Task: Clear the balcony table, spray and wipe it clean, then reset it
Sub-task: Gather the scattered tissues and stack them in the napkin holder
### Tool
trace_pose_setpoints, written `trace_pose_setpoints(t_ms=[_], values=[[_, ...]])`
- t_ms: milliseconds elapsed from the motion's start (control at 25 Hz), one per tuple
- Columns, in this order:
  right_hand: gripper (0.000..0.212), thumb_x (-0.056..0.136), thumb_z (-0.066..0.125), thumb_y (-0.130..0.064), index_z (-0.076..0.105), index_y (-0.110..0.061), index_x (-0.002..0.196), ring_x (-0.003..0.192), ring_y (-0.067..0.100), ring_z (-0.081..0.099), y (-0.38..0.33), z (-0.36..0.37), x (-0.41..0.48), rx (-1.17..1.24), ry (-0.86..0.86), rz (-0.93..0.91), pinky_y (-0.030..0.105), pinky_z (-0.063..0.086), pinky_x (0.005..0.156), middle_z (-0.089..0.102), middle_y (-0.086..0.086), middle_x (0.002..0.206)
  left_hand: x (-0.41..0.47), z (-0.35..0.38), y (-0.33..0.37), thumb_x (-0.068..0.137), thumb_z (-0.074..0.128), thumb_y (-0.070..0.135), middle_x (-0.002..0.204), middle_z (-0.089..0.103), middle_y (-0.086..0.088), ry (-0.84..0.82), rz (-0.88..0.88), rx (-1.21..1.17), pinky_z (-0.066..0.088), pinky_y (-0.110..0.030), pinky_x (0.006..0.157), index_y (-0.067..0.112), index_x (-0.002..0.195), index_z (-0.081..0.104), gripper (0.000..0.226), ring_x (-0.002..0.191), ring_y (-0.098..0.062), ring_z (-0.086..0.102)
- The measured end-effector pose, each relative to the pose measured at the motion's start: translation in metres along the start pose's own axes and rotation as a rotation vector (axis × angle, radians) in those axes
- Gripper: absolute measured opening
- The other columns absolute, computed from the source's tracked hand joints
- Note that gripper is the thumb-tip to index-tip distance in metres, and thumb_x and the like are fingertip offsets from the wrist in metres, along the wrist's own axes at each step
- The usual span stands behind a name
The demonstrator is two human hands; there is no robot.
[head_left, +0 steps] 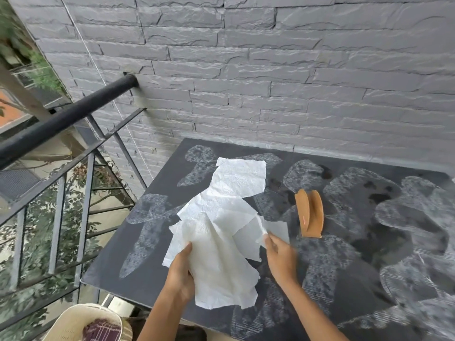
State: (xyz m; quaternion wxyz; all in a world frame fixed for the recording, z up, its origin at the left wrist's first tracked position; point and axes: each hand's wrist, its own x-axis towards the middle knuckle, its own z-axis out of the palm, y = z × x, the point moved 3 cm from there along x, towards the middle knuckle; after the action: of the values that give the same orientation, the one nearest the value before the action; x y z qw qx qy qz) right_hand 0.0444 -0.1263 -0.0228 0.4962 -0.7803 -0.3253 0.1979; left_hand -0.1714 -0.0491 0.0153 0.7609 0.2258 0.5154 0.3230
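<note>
The balcony table [157,274] has a dark grey top with pale patterned shapes and darker wet-looking patches toward its middle and right. Several white paper towels [231,212] hang in a loose bunch over its left half. My left hand [181,271] grips the bunch at its lower left edge. My right hand [280,254] pinches a corner of a towel sheet on the right side. A small wooden napkin holder [310,212] stands on the table just beyond my right hand, with nothing in it.
A grey stone-tile wall [270,70] runs behind the table. A black metal railing [64,119] borders the left side, with trees below. A cream woven basket [81,321] holding a dark checked cloth sits on the floor at the lower left.
</note>
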Motion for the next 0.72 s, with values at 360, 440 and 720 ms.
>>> trace_pose_setpoints(t_ms=[360, 440, 720], values=[[0.034, 0.094, 0.054, -0.035, 0.061, -0.019, 0.124, 0.132, -0.003, 0.036, -0.089, 0.036, -0.042, 0.008, -0.543, -0.33, 0.014, 0.027, 0.108, 0.049, -0.009, 0.136, 0.008, 0.018, 0.003, 0.095, 0.038, 0.046, 0.103, 0.071, -0.016, -0.144, -0.08, -0.076, 0.056, -0.038, 0.069, 0.003, 0.109, 0.066, 0.053, 0.093, -0.029, 0.07], [0.048, 0.095, 0.043, -0.048, 0.049, -0.021, 0.135, 0.142, 0.001, 0.013, -0.088, 0.044, -0.047, -0.216, -0.616, -0.487, 0.02, 0.011, 0.116, 0.027, -0.01, 0.149, 0.007, 0.019, 0.007, 0.09, 0.038, 0.059, 0.113, 0.068, -0.018, -0.213, -0.098, -0.069, 0.053, -0.042, 0.081, 0.006, 0.113, 0.067, 0.065, 0.107, -0.032, 0.064], [0.057, 0.095, 0.031, -0.055, 0.036, -0.023, 0.143, 0.14, -0.007, 0.008, -0.07, 0.046, -0.034, -0.152, -0.557, -0.443, 0.014, 0.007, 0.114, 0.021, -0.015, 0.152, 0.004, 0.013, 0.012, 0.092, 0.051, 0.018, 0.089, 0.074, -0.016, -0.084, 0.067, 0.103, 0.057, -0.036, 0.063, -0.001, 0.108, 0.064, 0.028, 0.079, -0.029, 0.071]])
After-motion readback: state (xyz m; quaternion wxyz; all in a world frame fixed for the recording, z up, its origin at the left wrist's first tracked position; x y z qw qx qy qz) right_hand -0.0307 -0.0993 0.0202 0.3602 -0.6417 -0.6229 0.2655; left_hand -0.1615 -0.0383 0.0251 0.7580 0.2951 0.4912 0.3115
